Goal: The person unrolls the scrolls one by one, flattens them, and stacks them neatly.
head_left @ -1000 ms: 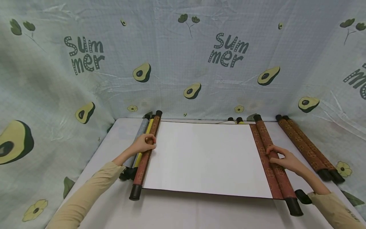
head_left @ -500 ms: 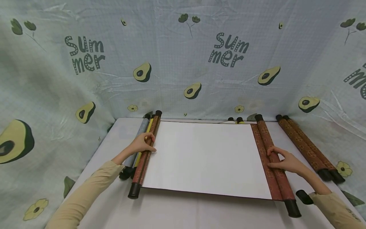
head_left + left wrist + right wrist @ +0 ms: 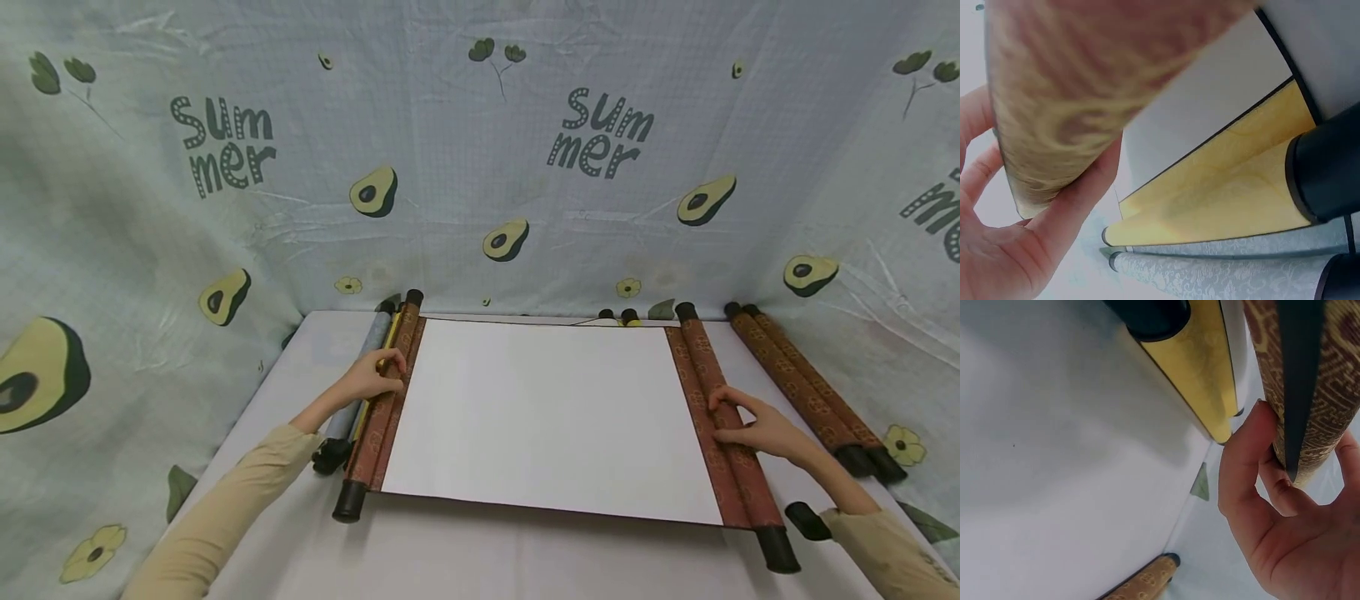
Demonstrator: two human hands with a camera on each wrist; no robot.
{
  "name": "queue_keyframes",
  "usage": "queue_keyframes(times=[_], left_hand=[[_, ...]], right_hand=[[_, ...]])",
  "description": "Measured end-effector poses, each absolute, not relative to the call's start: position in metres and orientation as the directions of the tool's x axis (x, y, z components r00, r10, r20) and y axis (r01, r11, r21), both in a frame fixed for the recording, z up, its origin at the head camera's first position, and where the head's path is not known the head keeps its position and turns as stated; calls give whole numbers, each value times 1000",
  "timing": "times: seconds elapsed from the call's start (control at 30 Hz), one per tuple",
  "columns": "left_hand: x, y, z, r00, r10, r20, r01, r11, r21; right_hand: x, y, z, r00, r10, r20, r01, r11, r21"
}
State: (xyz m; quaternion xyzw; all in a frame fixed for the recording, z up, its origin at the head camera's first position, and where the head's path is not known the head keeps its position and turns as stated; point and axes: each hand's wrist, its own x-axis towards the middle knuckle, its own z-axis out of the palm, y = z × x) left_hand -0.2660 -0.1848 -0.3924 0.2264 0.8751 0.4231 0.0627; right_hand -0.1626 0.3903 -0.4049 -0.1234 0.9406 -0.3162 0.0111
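A hanging scroll's blank white sheet point(image 3: 547, 417) is stretched between two rolled ends in red-brown patterned cloth with black knobs. My left hand point(image 3: 366, 379) grips the left roll point(image 3: 369, 446), thumb on the near side and fingers over it. On the other side my right hand point(image 3: 768, 429) holds the right roll point(image 3: 701, 354) between thumb and fingers. The scroll's front edge hangs over the table, casting a shadow. Beneath it, the left wrist view shows a yellow scroll point(image 3: 1229, 203) and a grey-blue scroll point(image 3: 1222, 272), both with black end caps.
Two rolled brown scrolls point(image 3: 798, 379) lie along the table's right side. A black knob point(image 3: 807, 521) shows beside the right roll. Behind the white table point(image 3: 450, 558) hangs a cloth backdrop point(image 3: 435, 125) printed with avocados and lettering.
A red-brown border strip has appeared between the left roll and the white sheet. The right roll and right hand have shifted slightly right; both hands keep their hold.
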Motion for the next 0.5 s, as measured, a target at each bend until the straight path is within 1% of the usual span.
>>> queue_keyframes(times=[0.17, 0.37, 0.5], left_hand=[[-267, -188, -394, -915, 402, 27, 276, 577, 769], [-268, -190, -396, -916, 401, 27, 279, 585, 762], [-268, -191, -397, -915, 404, 0, 257, 582, 771]], right_hand=[[-162, 393, -408, -974, -212, 84, -222, 790, -572], [-164, 395, -409, -977, -197, 80, -208, 806, -555], [-164, 395, -410, -980, -188, 66, -193, 810, -554]])
